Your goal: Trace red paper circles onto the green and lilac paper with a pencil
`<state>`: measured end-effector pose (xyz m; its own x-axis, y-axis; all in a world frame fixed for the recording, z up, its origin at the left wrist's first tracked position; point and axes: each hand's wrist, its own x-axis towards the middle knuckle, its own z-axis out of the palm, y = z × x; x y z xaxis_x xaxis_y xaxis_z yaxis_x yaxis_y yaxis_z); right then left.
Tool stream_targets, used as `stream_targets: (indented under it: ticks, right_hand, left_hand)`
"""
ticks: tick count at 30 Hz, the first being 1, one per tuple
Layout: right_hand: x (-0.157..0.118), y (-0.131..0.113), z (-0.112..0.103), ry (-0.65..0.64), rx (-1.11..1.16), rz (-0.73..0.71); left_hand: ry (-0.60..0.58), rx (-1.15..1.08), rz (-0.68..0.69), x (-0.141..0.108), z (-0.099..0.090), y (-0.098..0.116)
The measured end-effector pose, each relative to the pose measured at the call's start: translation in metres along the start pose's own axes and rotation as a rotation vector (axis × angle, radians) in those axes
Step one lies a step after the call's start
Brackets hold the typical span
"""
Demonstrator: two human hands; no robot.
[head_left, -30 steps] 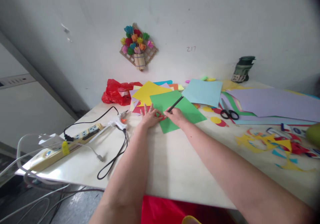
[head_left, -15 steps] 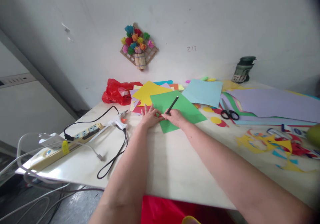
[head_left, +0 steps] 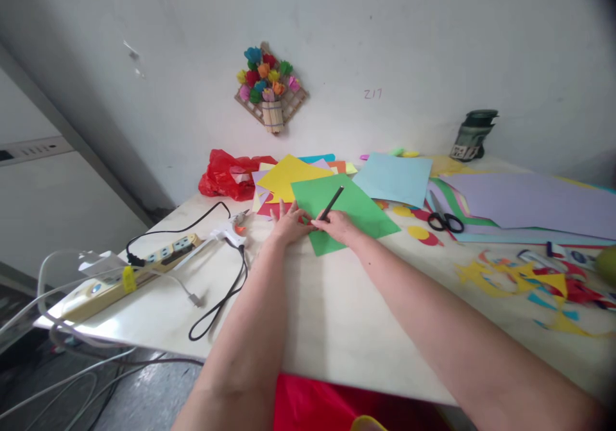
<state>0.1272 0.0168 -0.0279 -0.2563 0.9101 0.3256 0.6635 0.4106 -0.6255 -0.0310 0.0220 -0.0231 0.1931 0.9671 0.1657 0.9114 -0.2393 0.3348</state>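
Observation:
A sheet of green paper (head_left: 360,210) lies at an angle on the table in front of me. My right hand (head_left: 339,227) rests on its lower left part, closed around a black pen (head_left: 333,203) whose tip end is hidden by the fingers. Beside it, my left hand (head_left: 290,224) lies on the paper's left edge, some fingers spread and the index finger bent toward the pen. Whatever may sit under those fingertips is too small to make out. Yellow paper (head_left: 291,176) and red paper (head_left: 272,209) lie just beyond my left hand.
On the left are a white glue gun (head_left: 228,233), its black cord and a power strip (head_left: 115,287). Light blue paper (head_left: 397,177), scissors (head_left: 445,220), lilac sheets (head_left: 534,200) and yellow scraps (head_left: 491,280) are on the right. A bottle (head_left: 474,136) stands behind; a red bag (head_left: 226,176) lies back left.
The view has shifted very slightly, so everything sits a little farther right. Both hands, the pen and the green paper keep nearly the same places relative to each other.

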Motion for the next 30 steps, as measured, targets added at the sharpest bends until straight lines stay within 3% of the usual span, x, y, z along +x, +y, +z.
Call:
stream_targets:
  ticks: [17, 30]
  right_hand:
    - [-0.0022, -0.0038, -0.003, -0.003, -0.031, 0.005]
    - [-0.004, -0.0067, -0.0057, 0.007, -0.037, 0.037]
  left_hand:
    - [0.024, 0.011, -0.002, -0.0014, 0.0007, 0.0023]
    - [-0.031, -0.01, -0.012, -0.0048, -0.0066, 0.006]
